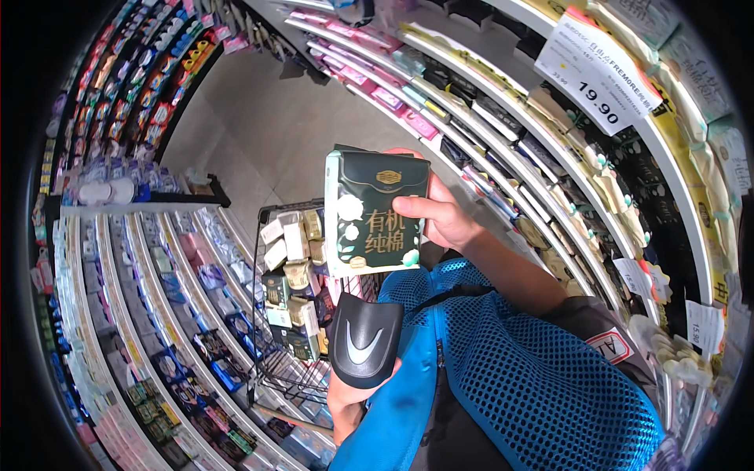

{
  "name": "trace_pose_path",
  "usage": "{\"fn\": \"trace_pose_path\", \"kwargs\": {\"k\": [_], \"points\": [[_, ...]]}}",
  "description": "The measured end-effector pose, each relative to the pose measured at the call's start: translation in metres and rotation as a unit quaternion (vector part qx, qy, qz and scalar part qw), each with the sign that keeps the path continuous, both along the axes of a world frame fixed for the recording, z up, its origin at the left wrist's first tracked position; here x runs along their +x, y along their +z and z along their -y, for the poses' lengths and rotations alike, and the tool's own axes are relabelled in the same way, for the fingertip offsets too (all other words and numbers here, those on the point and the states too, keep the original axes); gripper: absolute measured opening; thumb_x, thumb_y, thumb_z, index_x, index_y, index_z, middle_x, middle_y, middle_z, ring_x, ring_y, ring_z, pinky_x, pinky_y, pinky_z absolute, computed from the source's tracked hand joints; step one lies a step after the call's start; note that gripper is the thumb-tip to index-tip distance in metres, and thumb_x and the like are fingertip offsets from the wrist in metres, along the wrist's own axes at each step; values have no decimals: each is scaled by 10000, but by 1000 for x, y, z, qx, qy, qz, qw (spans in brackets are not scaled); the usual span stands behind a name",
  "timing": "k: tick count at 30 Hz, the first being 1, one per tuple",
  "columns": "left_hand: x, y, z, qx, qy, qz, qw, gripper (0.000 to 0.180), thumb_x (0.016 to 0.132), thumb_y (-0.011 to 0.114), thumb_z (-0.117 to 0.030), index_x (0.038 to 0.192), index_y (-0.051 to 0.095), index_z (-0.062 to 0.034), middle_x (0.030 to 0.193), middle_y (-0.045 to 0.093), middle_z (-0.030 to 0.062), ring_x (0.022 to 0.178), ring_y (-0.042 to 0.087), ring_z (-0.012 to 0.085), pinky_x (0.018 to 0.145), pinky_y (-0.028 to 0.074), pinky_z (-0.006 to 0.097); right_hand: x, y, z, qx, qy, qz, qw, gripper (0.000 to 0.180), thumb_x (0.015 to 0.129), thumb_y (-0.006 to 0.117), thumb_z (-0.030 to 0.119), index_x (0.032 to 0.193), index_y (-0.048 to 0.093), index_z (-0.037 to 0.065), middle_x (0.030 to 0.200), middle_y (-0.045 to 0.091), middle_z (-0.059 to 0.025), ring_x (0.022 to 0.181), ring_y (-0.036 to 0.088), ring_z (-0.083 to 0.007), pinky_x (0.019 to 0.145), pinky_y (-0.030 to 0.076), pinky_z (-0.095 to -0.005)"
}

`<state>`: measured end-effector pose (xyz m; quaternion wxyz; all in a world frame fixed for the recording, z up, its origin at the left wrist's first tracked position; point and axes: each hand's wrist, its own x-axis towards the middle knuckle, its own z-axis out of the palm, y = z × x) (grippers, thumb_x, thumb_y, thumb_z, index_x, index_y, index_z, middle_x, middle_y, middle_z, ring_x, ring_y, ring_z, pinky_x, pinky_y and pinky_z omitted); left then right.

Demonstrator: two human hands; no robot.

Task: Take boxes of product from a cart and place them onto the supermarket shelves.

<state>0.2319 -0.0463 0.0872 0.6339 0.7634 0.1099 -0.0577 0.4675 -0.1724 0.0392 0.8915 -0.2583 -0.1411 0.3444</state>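
My right hand (449,210) holds up a dark green soft pack (365,177) with white cotton flowers and gold lettering. Its thumb presses on the front, and the other fingers are behind. A dark edge shows above the pack's top; I cannot tell whether a second pack lies behind. Lower down, my left hand (345,396) is closed around the underside of a black, round-ended device (366,341) with a pale curved mark. That device hides most of the left fingers. Just left of both hands stands a black wire cart (263,314) filled with small cream, gold and dark green packs (297,275).
A tall shelf (471,102) of packaged goods with price tags runs along the right. Tiered shelves (149,298) fill the lower left, and more stocked shelving (145,86) stands at the far left. Grey floor tiles (251,118) stretch ahead. Blue mesh clothing (542,353) covers my front.
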Motion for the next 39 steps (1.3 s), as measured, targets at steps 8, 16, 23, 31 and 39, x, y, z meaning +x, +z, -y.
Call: {"fn": "trace_pose_path", "kwargs": {"k": [8, 16, 23, 31, 39], "points": [[47, 12, -10, 35, -59, 9, 998, 499, 690, 762, -21, 1140, 550, 8, 813, 613, 39, 715, 576, 121, 631, 464, 273, 27, -50, 11, 154, 97, -261, 948, 455, 818, 469, 331, 1127, 576, 16, 973, 663, -143, 876, 649, -269, 833, 508, -399], [97, 12, -52, 10, -86, -10, 996, 472, 673, 772, -20, 1099, 570, 4, 875, 619, 49, 770, 586, 133, 691, 468, 282, 41, -33, -33, 221, -9, -305, 926, 484, 828, 486, 432, 1131, 605, 74, 1088, 640, -115, 979, 615, -272, 908, 459, -428], [135, 0, -114, 20, -122, -42, 991, 557, 634, 792, -26, 1138, 558, 0, 1038, 634, 83, 924, 607, 164, 830, 466, 291, 66, -7, -62, 109, -123, -230, 959, 459, 873, 540, 378, 1208, 539, 65, 1162, 608, -117, 1076, 582, -260, 971, 429, -422], [175, -1, -160, 35, -183, -17, 982, 283, 696, 707, 57, 952, 598, 4, 803, 607, 50, 710, 568, 130, 652, 464, 272, 77, 7, -99, 83, -234, -377, 893, 451, 830, 633, 341, 1195, 498, 112, 1190, 556, -62, 1138, 500, -216, 980, 393, -403], [223, -10, -192, -44, -269, -3, 962, 402, 717, 688, -3, 1090, 538, 6, 797, 588, 68, 707, 554, 150, 638, 446, 273, 61, 0, -122, 232, -261, -264, 899, 498, 879, 447, 443, 1237, 482, 98, 1301, 489, -67, 1223, 415, -204, 1062, 280, -367]]}}
